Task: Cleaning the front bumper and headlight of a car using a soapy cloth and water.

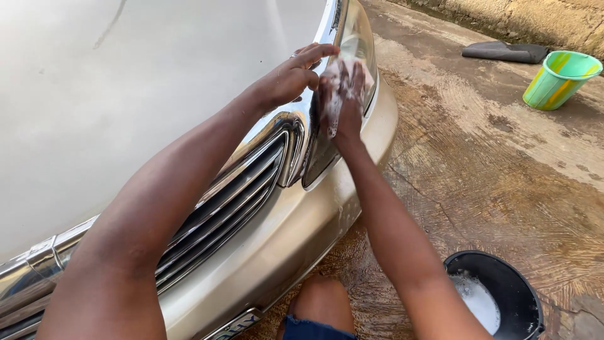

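Observation:
A beige car fills the left of the view, with its hood, chrome grille and bumper. My right hand, covered in white soap foam, presses flat on the headlight. My left hand rests on the hood's edge just beside it, fingers stretched toward the lamp. I cannot tell if a cloth or sponge lies under the right palm.
A black bucket with foamy water stands on the wet concrete at lower right. A green striped bucket and a dark mat lie at the far right near a wall. My knee shows below the bumper.

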